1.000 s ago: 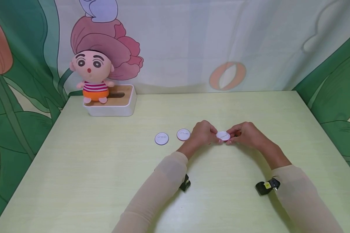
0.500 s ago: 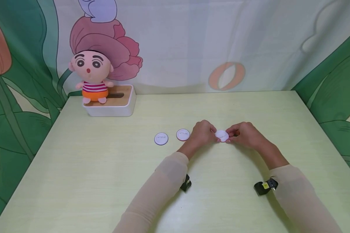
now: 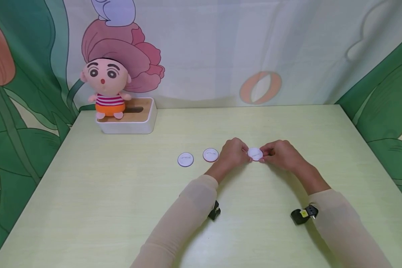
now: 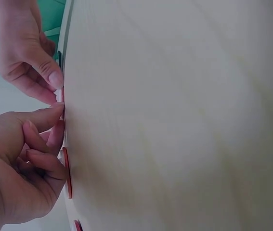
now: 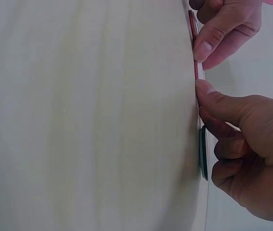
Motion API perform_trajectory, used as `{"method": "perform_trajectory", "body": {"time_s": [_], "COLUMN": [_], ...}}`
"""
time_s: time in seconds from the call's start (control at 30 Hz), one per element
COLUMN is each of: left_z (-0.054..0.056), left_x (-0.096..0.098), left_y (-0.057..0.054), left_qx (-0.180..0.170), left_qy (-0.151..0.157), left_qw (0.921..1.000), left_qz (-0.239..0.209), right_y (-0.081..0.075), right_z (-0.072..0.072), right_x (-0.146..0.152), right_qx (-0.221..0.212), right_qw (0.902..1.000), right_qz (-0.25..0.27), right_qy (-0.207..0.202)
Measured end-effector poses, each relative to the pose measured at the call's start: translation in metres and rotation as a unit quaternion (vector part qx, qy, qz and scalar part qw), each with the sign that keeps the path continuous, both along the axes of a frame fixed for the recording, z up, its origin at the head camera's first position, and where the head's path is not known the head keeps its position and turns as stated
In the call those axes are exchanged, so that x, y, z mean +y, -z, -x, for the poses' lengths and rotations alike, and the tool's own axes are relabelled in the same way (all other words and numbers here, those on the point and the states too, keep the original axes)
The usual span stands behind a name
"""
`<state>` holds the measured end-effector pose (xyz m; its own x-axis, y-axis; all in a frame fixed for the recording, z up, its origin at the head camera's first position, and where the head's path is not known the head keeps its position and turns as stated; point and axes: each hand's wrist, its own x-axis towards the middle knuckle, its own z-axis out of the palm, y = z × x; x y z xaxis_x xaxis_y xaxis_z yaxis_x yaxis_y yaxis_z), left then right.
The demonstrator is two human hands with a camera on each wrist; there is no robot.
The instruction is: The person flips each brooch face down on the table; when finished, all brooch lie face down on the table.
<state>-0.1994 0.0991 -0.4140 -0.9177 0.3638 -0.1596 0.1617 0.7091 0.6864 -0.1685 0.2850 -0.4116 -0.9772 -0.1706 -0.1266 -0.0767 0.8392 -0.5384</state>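
Observation:
A round white button badge (image 3: 255,154), its pin side up, is held at the table between both hands. My left hand (image 3: 233,153) pinches its left edge between thumb and fingers. On its opposite edge, my right hand (image 3: 282,154) pinches with thumb and fingertips. Two more badges lie pin side up to the left: one badge (image 3: 210,155) close by my left wrist, another badge (image 3: 185,159) farther out. In the right wrist view, a dark green-edged badge (image 5: 203,154) lies beside my right hand's curled fingers; the hand hides it from the head view.
At the back left of the pale table (image 3: 120,193) stands a white tissue box (image 3: 128,128) with a wooden lid. A plush doll (image 3: 107,87) in a striped top sits on it. A printed curtain (image 3: 201,48) hangs behind the table.
The held badge has shifted slightly left and a little away from me, and its tilt has changed slightly. Both hands keep their pinch; the other visible badges have stayed put.

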Motion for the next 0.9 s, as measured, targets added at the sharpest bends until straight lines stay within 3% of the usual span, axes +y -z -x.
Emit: {"method": "perform_trajectory", "body": {"time_s": [0.33, 0.6, 0.9], "left_z": [-0.001, -0.007, -0.006], "left_x": [0.001, 0.001, 0.009], "left_y": [-0.001, -0.009, -0.01], "left_qx": [0.01, 0.025, 0.03], "left_qy": [0.007, 0.023, 0.052], "left_qw": [0.9996, 0.9994, 0.9978], "left_qz": [0.027, -0.007, -0.029], "right_y": [0.0, -0.007, -0.013], "right_z": [0.0, -0.01, -0.015], "right_x": [0.0, 0.01, 0.031], "right_qx": [0.0, 0.045, 0.053], "right_qw": [0.9998, 0.9986, 0.9983], "right_qz": [-0.021, -0.027, -0.012], "right_qy": [0.002, -0.002, 0.021]}}
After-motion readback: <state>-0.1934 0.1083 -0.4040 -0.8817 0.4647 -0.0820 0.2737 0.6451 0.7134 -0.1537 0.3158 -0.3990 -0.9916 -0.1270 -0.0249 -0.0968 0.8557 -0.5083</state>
